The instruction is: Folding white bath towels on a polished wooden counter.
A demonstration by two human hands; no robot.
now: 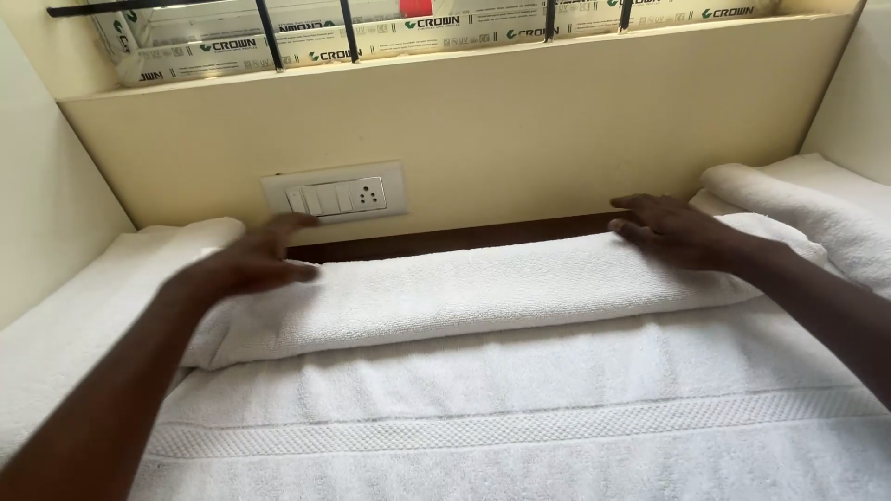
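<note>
Head view shows your left hand (246, 264) lying flat near one end of a rolled white towel (483, 292) and your right hand (673, 232) flat on the other end. Neither grip is closed: the fingers of both hands are spread and straight, pressing down on the roll rather than clamping it. The left hand is blurred, so exactly where its fingertips touch is hard to tell.

What could go wrong, as a judgement: with two open palms and nothing pinched, the roll may loosen or unroll toward you if pressure eases. Uneven push between the two hands could skew it, one end creeping further than the other. Just beyond your fingertips is a dark gap in front of the wall (520, 130); pushing too far could let the roll's far edge drop into it. Your left fingertips are also near the switch plate (336, 193) on that wall and could brush it.

The roll itself looks thick, soft and looped like terry cloth, plain white, running across between your two hands, fairly even in thickness with a slight taper under the left one. It rests on the flat, unrolled part of the towel (520, 436), which spreads toward you under your forearms and has a woven band across it. Outside your right hand sits another rolled towel (798, 199); outside your left, more white cloth (83, 315) lies against the side wall.
</note>
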